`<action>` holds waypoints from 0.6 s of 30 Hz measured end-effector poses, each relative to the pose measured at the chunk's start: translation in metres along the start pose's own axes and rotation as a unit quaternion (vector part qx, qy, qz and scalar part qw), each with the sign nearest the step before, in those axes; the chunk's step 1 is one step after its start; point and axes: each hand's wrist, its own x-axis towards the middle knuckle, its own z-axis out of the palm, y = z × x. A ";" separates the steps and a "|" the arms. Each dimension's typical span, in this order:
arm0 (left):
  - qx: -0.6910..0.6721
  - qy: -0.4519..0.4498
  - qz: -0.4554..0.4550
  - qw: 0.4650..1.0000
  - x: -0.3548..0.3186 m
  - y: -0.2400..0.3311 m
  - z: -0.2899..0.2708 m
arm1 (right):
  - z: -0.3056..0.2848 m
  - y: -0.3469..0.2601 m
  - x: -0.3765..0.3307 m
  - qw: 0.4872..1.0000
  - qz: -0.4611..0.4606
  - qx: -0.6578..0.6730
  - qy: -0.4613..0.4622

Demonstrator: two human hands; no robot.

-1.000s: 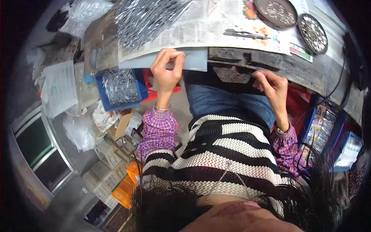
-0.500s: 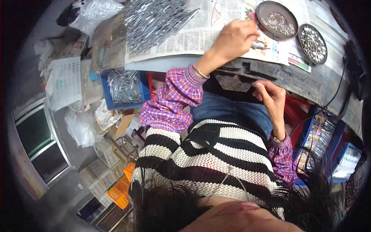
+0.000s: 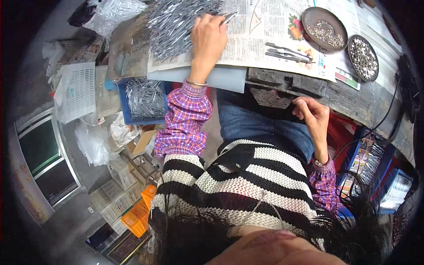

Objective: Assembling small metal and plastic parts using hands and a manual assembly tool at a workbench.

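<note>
Low in the frame sits the person's striped jumper, plaid sleeves point(image 3: 183, 121) running up from it. At centre right the right hand point(image 3: 312, 115) hangs at the table's dark edge point(image 3: 282, 86), fingers curled in; whether it pinches anything I cannot tell. Further up, at upper centre, the left hand point(image 3: 207, 37) rests on the newspaper point(image 3: 256, 39), fingers closed around a slim metal piece point(image 3: 229, 17) beside the heap of grey metal strips point(image 3: 174, 22) (a blue tray point(image 3: 143, 99) below holds more). Two round dishes point(image 3: 324, 28) lie at upper right.
</note>
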 end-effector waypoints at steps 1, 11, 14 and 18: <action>0.018 -0.006 -0.001 1.000 -0.003 0.002 0.001 | 0.000 0.000 0.000 1.000 0.005 0.000 0.002; -0.029 -0.001 0.002 1.000 -0.013 0.010 0.002 | 0.000 0.001 -0.001 1.000 0.006 -0.014 -0.003; -0.008 -0.017 0.006 1.000 -0.012 0.013 -0.002 | -0.001 0.003 -0.001 1.000 0.007 -0.013 -0.006; 0.034 -0.036 0.012 0.999 -0.009 0.019 -0.006 | -0.003 0.004 -0.003 1.000 0.006 -0.003 -0.012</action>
